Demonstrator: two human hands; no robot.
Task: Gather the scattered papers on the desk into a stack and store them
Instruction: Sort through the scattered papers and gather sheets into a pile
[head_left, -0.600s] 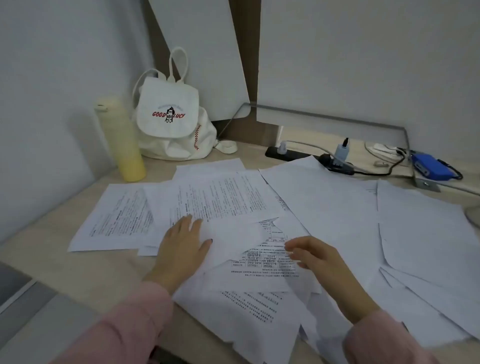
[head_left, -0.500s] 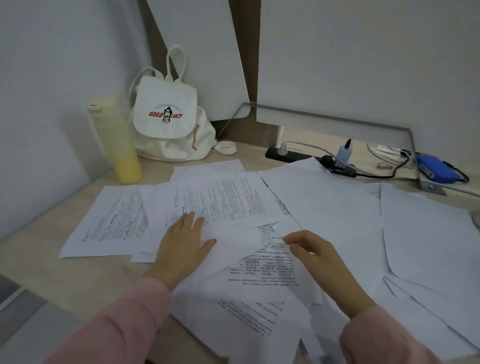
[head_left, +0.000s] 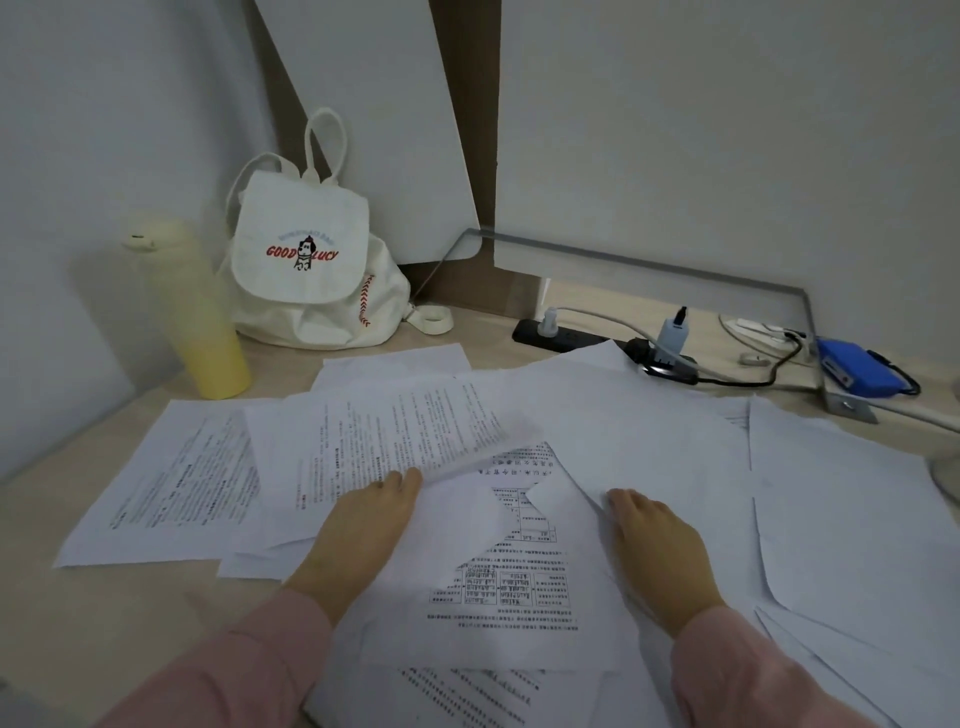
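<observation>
Several white papers lie scattered and overlapping across the wooden desk (head_left: 104, 623). My left hand (head_left: 363, 525) has its fingers under the near edge of a printed sheet (head_left: 405, 431) and lifts that edge, which curls and blurs. My right hand (head_left: 654, 540) rests palm down with its fingertips tucked under the corner of a large blank sheet (head_left: 623, 441). Between my hands lies a sheet with printed tables (head_left: 498, 587). Another printed sheet (head_left: 171, 478) lies flat at the left, and blank sheets (head_left: 857, 519) spread to the right.
A yellow bottle (head_left: 208, 332) and a white backpack (head_left: 306, 270) stand at the back left against the wall. A black power strip (head_left: 571, 335) with plugs and cables lies behind the papers. A blue device (head_left: 852, 369) sits at the back right.
My left hand has slid forward under the printed sheet and raised its edge. My right hand has uncurled and pushed its fingers under the blank sheet's corner.
</observation>
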